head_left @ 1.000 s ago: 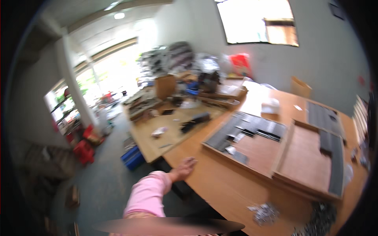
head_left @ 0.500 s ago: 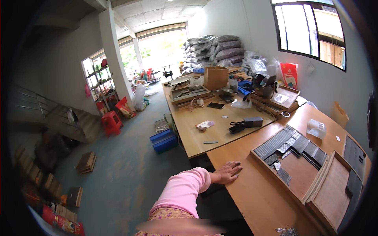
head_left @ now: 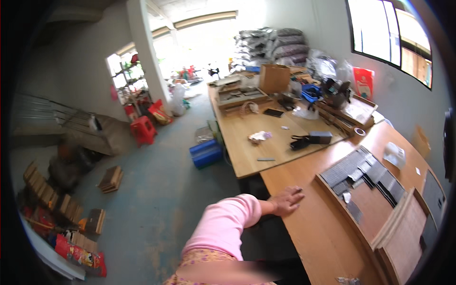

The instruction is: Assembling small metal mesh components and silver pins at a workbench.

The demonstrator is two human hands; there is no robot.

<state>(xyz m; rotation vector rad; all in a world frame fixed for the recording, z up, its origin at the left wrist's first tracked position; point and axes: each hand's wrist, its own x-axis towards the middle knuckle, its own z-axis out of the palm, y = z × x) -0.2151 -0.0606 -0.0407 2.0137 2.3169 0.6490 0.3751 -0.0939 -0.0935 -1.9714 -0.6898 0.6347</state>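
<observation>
My left hand (head_left: 286,201) lies palm down on the edge of the orange-brown table (head_left: 308,232), fingers spread and nothing held. Its arm, in a pink sleeve (head_left: 223,223), comes in from the lower edge. Right of the hand is a shallow wooden tray (head_left: 365,209), partly covered with dark grey ribbed strips and pieces. A second wooden tray (head_left: 403,237) overlaps its right side. Near the lower edge sits a small heap of thin metal bits (head_left: 347,280), too small to make out. My right hand is out of view.
A lighter table (head_left: 242,152) adjoins, bearing a phone (head_left: 273,112), a grey box with a black strap (head_left: 319,137), a tape roll (head_left: 359,131) and a cardboard box (head_left: 274,79). A blue crate (head_left: 206,153), red stool (head_left: 142,130) and wooden stack (head_left: 110,179) stand on the floor.
The view has shifted, so the tables and trays appear farther right and most of the room higher. My left hand stays resting on the table edge.
</observation>
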